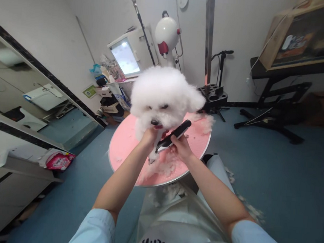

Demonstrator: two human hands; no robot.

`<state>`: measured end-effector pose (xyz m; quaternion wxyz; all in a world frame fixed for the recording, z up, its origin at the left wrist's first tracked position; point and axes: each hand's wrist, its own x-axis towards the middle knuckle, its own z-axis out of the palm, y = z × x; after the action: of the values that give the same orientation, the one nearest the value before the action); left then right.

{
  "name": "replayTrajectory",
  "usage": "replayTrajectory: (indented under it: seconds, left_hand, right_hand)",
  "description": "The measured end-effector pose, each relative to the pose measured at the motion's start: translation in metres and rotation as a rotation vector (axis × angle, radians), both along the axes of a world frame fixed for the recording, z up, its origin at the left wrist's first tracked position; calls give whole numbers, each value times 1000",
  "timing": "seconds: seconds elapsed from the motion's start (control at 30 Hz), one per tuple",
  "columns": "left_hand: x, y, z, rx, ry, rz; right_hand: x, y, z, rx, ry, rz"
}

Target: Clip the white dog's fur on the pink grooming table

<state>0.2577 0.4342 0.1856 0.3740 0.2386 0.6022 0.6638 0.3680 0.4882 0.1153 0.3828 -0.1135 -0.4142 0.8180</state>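
A fluffy white dog (165,87) with a rounded head stands on a round pink grooming table (120,144), facing me. My left hand (149,136) is closed on the dog just below its muzzle, at the chin or upper front leg; the fur hides most of the fingers. In my right hand (181,146) I grip a black hair clipper (178,132). Its blade end points down and left, close to the dog's front leg (153,155); whether it touches cannot be told. Loose white fur clippings (165,165) lie on the tabletop around the paw.
Behind the dog stand a white dryer (167,33), a metal post (208,35) and a black tool holder (215,96). A grooming-arm strap (144,31) hangs at the back. Mirrors (40,88) line the left wall. Fur tufts lie on the blue floor (273,173) and my apron (182,217).
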Motion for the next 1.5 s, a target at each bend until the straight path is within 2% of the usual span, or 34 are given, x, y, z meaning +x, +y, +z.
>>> replayTrajectory:
  seconds: [0.13,0.2,0.3,0.37,0.47,0.53,0.57,0.6,0.7,0.73,0.8,0.87,0.9,1.03,1.13,1.2,1.3,1.4,1.5]
  left_hand:
    - [2,-1,2,17,-41,31]
    - [3,0,2,27,-43,18]
    - [3,3,0,4,-6,35]
    - [2,6,-3,1,12,48]
    - [2,9,-5,39,-36,-5]
    - [3,10,-4,53,-68,-39]
    - [4,10,-2,54,-74,-44]
    - [6,10,0,47,-73,-35]
    - [10,8,10,27,-20,30]
    - [11,7,13,24,6,55]
    - [12,5,18,22,29,86]
    - [12,5,18,0,-7,77]
    - [12,6,16,-5,-39,58]
    - [13,14,4,55,-106,8]
    - [9,19,2,73,-117,-25]
    - [2,20,1,50,-204,-135]
    - [-10,23,-3,17,-508,-434]
    - [-9,31,-12,179,-772,-661]
    - [0,41,-17,358,-898,-756]
  right_hand:
    - [16,-11,-6,201,-121,71]
    - [22,-6,1,225,-153,-14]
    - [27,3,24,240,-171,-207]
    - [30,0,38,327,-233,-250]
    - [40,-16,47,478,-354,-182]
    - [48,-26,48,541,-437,-80]
    - [51,-28,49,554,-473,-72]
    - [52,-28,52,559,-499,-114]
    - [46,-22,67,564,-515,-404]
    - [43,-21,72,581,-521,-456]
    - [40,-24,75,653,-562,-396]
    - [43,-34,66,696,-600,-229]
    - [46,-40,59,683,-604,-147]
    - [53,-56,31,464,-488,108]
    - [50,-56,27,388,-458,212]
    - [51,-54,31,330,-427,137]
    - [63,-49,37,189,-289,-9]
    - [80,-44,41,46,-236,-37]
    - [95,-35,46,36,-352,-84]
